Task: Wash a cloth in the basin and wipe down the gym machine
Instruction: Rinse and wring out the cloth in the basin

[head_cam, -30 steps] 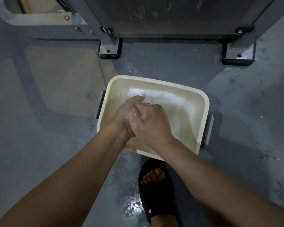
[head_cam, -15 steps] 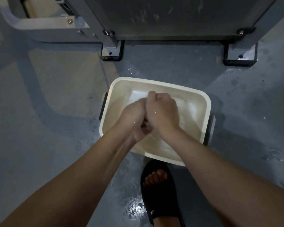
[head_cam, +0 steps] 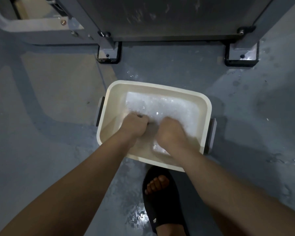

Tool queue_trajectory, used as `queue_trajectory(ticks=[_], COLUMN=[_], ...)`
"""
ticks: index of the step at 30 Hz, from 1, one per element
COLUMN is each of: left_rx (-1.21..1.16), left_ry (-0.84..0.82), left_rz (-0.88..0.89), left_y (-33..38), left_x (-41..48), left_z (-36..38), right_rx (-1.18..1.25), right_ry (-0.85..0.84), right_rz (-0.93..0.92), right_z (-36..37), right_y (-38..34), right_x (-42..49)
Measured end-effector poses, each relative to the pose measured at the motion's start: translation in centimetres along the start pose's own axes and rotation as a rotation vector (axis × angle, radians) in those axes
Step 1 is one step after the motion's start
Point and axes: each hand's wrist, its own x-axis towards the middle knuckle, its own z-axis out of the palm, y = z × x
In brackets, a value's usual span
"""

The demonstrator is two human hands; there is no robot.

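A cream rectangular basin [head_cam: 160, 86] with grey side handles sits on the floor, holding foamy, rippling water [head_cam: 162, 106]. Both my hands are down in it at the near side. My left hand [head_cam: 134, 125] and my right hand [head_cam: 172, 132] are closed fists, a short way apart. A greyish strip of cloth [head_cam: 149, 132] runs between them, most of it hidden in the fists and the water. The dark grey gym machine [head_cam: 169, 17] stands just beyond the basin.
The machine rests on two bolted feet, one at the left [head_cam: 109, 51] and one at the right [head_cam: 242, 53]. A grey frame bar [head_cam: 41, 24] runs off to the upper left. My foot in a black slipper [head_cam: 160, 198] stands by the basin's near edge. Splashes wet the grey floor [head_cam: 140, 217].
My hands were pressed together rubbing above the water; now they have dropped into it and pulled apart. The water is foamier and more stirred up.
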Motion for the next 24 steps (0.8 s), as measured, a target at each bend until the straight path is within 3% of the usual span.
queue_trajectory(ticks=[2,5,7,12,16,18,21,24], left_rx=[-0.040,-0.373,-0.483,-0.532,-0.604,-0.608,-0.634,-0.697], left_ry=[-0.035,-0.151,-0.216,-0.250,-0.232,-0.206,-0.245,-0.166], left_rz=[-0.035,-0.050,-0.040,-0.010,-0.029,-0.049,-0.149,-0.080], left_y=[-0.4,0.3,0.8,0.7,1.9,3.1,3.6,3.6], left_x=[0.4,-0.6,-1.6,-5.2,-4.9,-4.6,-4.4,-3.8], left_z=[0.2,-0.7,-1.8,-3.1,-1.7,-1.1,-0.7,-1.8], right_rx=[0.122,0.352,0.491,0.490,0.343,0.286,0.403,0.447], right_ry=[-0.023,-0.033,0.061,0.255,0.446,0.435,0.357,0.405], right_rz=[0.006,-0.235,-0.400,-0.625,-0.563,-0.393,-0.135,-0.257], right_z=[-0.1,-0.1,-0.2,-0.6,-1.0,-1.9,-3.2,-2.1], right_y=[-0.3,-2.3,-3.5,-4.9,-4.7,-3.9,-3.2,-4.8], right_x=[-0.1,-2.3,-4.1,-6.3,-5.8,-3.6,-1.1,-3.4])
